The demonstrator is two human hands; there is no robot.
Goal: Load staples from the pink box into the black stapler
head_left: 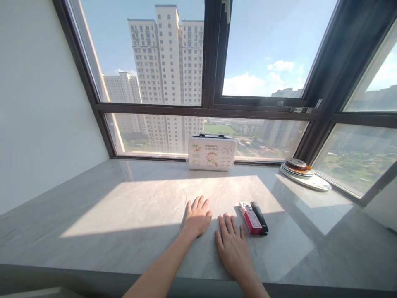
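Both hands rest palm down on a grey marbled window sill [102,244]. My left hand [197,216] lies in the sunlit patch, its fingers stretched out and nothing in it. Lower and to the right, my right hand [233,247] is flat with fingers spread, also holding nothing. Just right of its fingertips lies a small red and white box [251,218]. A black stapler [259,218] lies alongside the box, on its right. Beyond the hands, a white case [212,154] with cartoon prints and a black handle stands upright against the window.
A stack of plates [299,171] of different sizes sits in the far right corner by the glass. Dark window frames [211,109] border the back and right of the sill. A white wall [46,116] closes the left side. The sill's front edge [77,269] runs below my arms.
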